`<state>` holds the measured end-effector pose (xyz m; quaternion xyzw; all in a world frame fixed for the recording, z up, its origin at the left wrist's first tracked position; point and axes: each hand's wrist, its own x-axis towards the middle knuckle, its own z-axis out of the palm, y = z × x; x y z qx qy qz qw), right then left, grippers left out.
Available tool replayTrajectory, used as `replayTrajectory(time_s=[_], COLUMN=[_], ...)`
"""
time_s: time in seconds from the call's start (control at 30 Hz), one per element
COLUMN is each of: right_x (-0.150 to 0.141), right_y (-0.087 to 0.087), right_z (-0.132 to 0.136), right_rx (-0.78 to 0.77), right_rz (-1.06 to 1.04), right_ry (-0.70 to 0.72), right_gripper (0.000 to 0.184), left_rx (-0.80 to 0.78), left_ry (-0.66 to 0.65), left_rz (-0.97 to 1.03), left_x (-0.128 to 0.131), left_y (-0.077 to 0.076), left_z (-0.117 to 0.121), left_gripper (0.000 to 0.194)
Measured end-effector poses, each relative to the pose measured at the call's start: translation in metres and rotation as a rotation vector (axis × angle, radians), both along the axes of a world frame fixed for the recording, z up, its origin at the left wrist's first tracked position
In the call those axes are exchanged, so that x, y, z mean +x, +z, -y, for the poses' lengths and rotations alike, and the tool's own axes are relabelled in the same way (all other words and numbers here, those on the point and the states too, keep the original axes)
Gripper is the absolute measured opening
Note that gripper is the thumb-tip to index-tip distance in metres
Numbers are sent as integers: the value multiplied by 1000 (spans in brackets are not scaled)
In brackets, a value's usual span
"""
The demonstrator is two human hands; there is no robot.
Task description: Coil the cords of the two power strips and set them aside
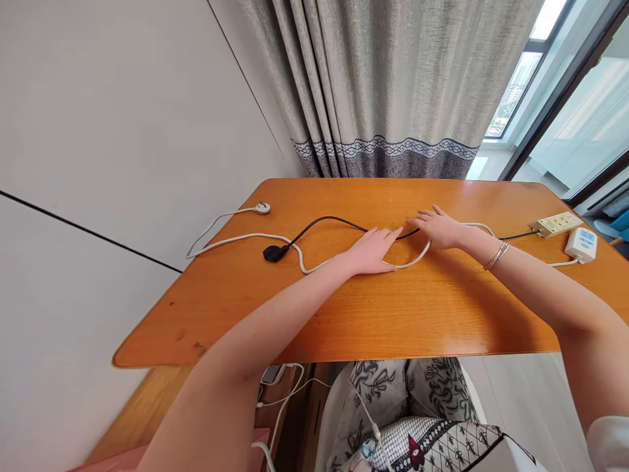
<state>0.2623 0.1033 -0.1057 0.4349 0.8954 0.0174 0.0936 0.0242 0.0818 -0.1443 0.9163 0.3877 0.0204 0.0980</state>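
Observation:
On the wooden table (295, 314), my left hand (372, 252) lies over the two cords with its fingers spread. My right hand (435, 227) is close by on the right, fingers stretched out across the cords. The black cord (324, 218) runs from a black plug (275, 253) at the left, beneath both hands, towards a cream power strip (557, 223). The white cord (246, 236) curves from a white plug (263, 208) at the far left and passes under my hands. It comes out again near a white power strip (581, 244). My hands partly hide both cords.
A white wall (122, 131) borders the table on the left. Grey curtains (393, 85) hang behind it, with a window (515, 85) at right. Below the near edge are a patterned chair (378, 387) and a white charging cable (295, 393).

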Motion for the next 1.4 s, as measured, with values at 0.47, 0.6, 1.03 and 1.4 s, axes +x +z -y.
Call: replayTrajectory(time_s=[0.47, 0.6, 1.03, 1.4], right_x=[18, 21, -71, -105], right_y=[56, 77, 155, 204], right_z=[5, 10, 28, 12], right_rx=[-517, -344, -294, -355], right_rz=[-564, -943, -1796, -2168], right_ry=[-17, -87, -35, -180], right_gripper=[48, 57, 43, 44], left_rx=[155, 136, -517, -1011], left_ry=[-6, 167, -79, -246], left_rz=[14, 86, 1058, 1210], left_x=[-12, -27, -8, 37], left_y=[25, 43, 41, 60], left_z=[4, 0, -30, 9], left_gripper=[57, 52, 121, 76])
